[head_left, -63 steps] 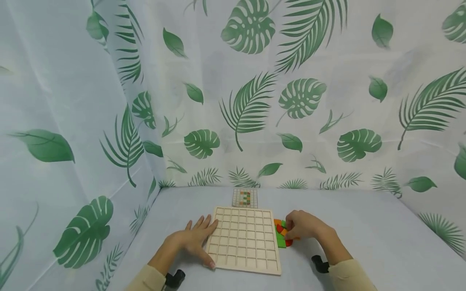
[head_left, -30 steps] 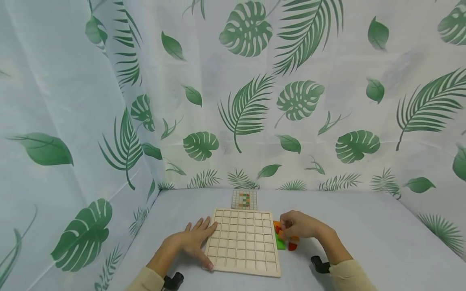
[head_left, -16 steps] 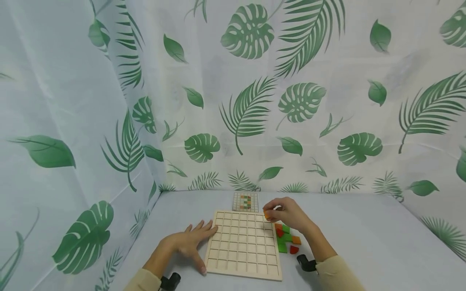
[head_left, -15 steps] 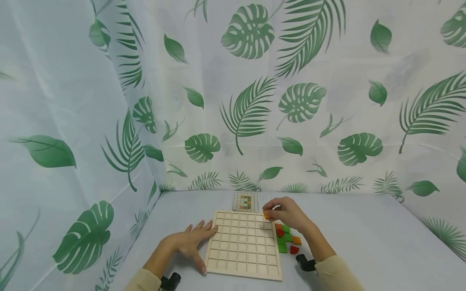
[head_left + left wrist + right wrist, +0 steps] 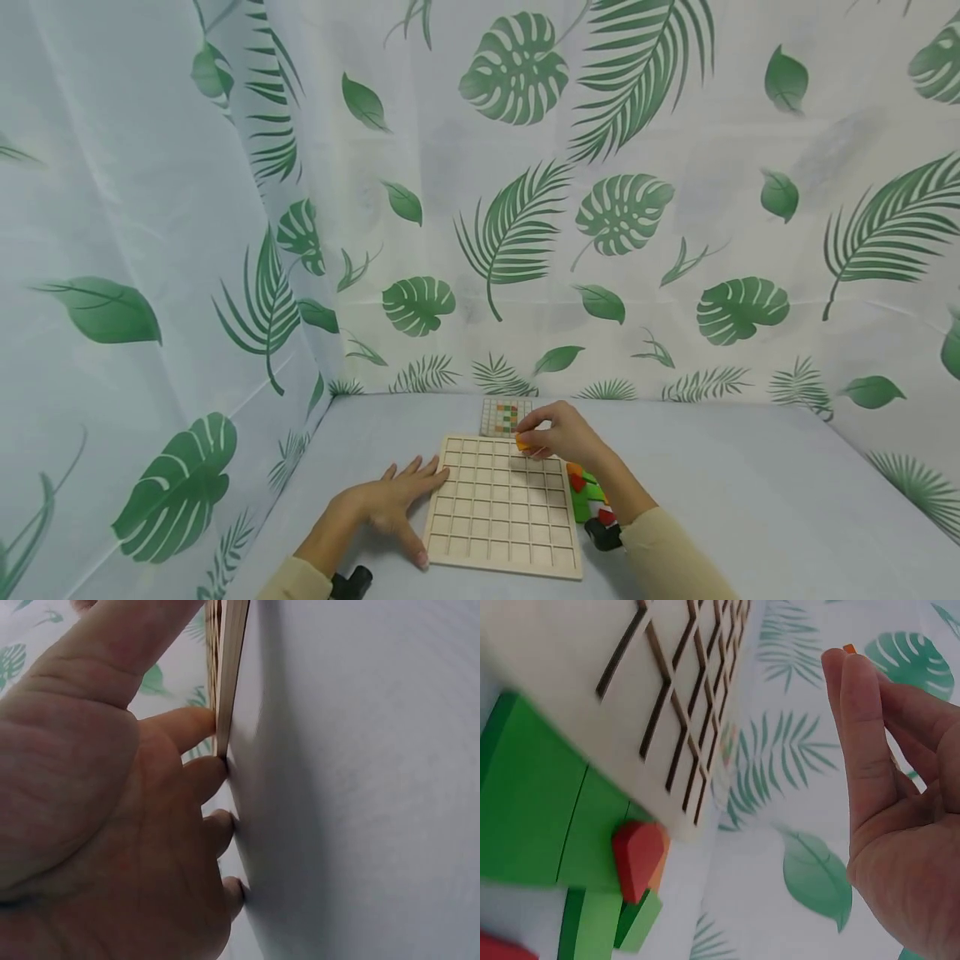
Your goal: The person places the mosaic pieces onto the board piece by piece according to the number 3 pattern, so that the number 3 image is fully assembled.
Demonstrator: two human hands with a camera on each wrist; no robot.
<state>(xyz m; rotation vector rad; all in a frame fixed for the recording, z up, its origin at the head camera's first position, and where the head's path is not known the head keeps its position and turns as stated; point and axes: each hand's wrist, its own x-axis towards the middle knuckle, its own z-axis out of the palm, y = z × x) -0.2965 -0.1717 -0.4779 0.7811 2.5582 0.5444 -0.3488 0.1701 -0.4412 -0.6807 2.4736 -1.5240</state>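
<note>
A wooden grid board (image 5: 498,508) with square cells lies on the table. My left hand (image 5: 393,504) rests at its left side with the fingers spread; in the left wrist view the fingertips (image 5: 206,776) touch the board's edge. My right hand (image 5: 562,433) is over the board's far right part, pinching an orange block (image 5: 522,443) between thumb and fingers. In the right wrist view only a small orange corner (image 5: 849,649) shows at the fingertips. Behind the board lies a pattern card (image 5: 495,412) printed with coloured squares, partly covered by the right hand.
Right of the board lie green blocks (image 5: 532,795), a red block (image 5: 639,859) with a curved side, and other orange and red pieces, partly hidden under the right forearm in the head view. A leaf-printed curtain (image 5: 525,208) hangs behind and to the left.
My right hand has picked the orange block out of the pieces at the right and carried it left and away over the board's far part. My left hand has stayed at the board's left side.
</note>
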